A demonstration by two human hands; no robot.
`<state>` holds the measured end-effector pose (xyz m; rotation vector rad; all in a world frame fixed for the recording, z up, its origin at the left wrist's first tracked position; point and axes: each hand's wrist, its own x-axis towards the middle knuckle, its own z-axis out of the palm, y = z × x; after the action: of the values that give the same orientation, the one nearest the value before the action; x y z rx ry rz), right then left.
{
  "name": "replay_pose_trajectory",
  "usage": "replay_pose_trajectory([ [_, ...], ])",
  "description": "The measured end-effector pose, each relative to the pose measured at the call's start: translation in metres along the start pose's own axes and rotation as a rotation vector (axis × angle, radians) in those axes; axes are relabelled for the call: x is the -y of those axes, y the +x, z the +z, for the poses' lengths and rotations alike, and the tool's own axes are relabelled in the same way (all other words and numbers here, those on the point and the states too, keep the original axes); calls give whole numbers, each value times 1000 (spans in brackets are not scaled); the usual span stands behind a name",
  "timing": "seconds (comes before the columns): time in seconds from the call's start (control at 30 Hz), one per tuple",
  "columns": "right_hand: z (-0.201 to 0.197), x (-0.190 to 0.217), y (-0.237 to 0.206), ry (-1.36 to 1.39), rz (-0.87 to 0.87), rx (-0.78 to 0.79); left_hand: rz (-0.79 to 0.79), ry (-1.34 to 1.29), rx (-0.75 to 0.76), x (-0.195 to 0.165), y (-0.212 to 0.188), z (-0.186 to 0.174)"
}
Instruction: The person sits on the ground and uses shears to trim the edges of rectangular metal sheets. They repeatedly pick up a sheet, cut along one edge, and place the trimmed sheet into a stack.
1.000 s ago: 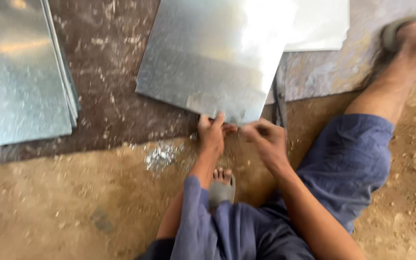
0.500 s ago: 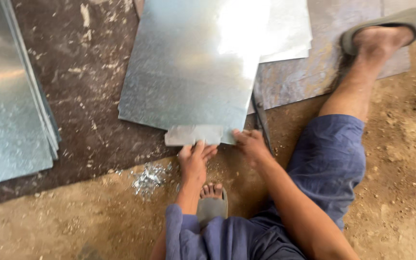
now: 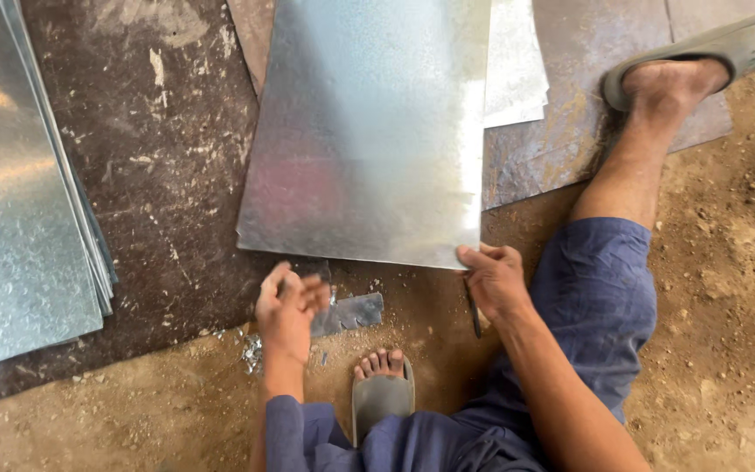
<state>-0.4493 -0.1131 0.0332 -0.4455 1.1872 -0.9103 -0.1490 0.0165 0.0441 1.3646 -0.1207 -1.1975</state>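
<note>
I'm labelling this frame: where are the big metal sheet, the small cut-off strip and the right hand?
big metal sheet (image 3: 369, 131), head view, middle of its face
small cut-off strip (image 3: 356, 311), head view, its right half
right hand (image 3: 493, 280), head view, back of hand

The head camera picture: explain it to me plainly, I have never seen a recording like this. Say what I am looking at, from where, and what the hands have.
There is no machine here. A person sits on a dirt floor and wears a camera on the head, so the view looks down over their own arms and legs.

In front of them a large shiny metal sheet lies on a dark, worn board. The right hand grips the sheet's near right corner. The left hand is blurred just below the sheet's near edge, next to a small cut-off metal strip on the ground; whether it holds anything cannot be told.

A stack of similar sheets lies at the left. Both feet wear grey sandals: one foot tucked near the hands, the other stretched out at the upper right.
</note>
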Motion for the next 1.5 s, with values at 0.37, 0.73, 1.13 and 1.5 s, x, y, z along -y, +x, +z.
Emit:
replay_pose_trajectory([
  [0.37, -64, 26, 44, -176, -198, -389, -156, -337, -150, 33, 45, 79],
  [0.73, 34, 215, 162, -184, -472, -243, 38, -357, 179, -60, 177, 201],
  [1.13, -45, 28, 23, -915, -126, -12, 395, -28, -297, -43, 93, -47],
  [1.5, -40, -86, 15, -912, 146, 379, 233, 1696, -661, -174, 78, -246],
])
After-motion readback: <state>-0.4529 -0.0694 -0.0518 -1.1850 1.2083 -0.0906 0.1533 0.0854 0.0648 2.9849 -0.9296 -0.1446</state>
